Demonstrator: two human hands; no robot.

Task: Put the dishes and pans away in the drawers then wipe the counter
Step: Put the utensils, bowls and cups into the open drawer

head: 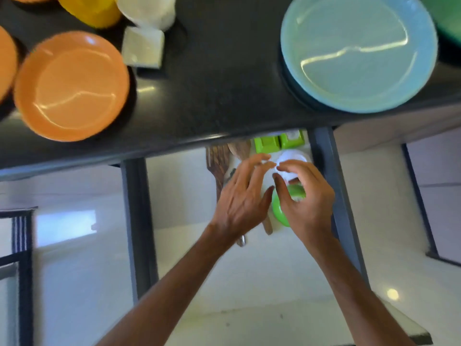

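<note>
Open drawer [336, 196] pulled out below the front edge of the dark counter [224, 83]. Inside, at the rear: two green boxes [277, 142]. Nearer, by the right wall: a white round container [291, 157] and a green bowl [280, 211], just beside each other. Left of these: wooden utensils [218, 163] laid lengthwise. Across the left portion: white drawer floor, bounded by the grey left wall. Left hand [242, 196] above the utensils, fingers spread and relaxed, gripping nothing. Right hand [306, 203] arched over the green bowl, fingers curved (motion blur; cannot tell whether gripping or only hovering). Fingertips of both hands nearly meeting over the white round container. On the counter, not yet stowed: an orange plate [72, 86] close to the front edge at left, a second orange plate [5, 61] cut by the frame, a blue plate [359, 52] at right near the edge. Between the plates: a wide strip of dark surface. Farther back: a yellow vessel [89, 8], a white tub [147, 10] and a white square block [143, 47].
</note>
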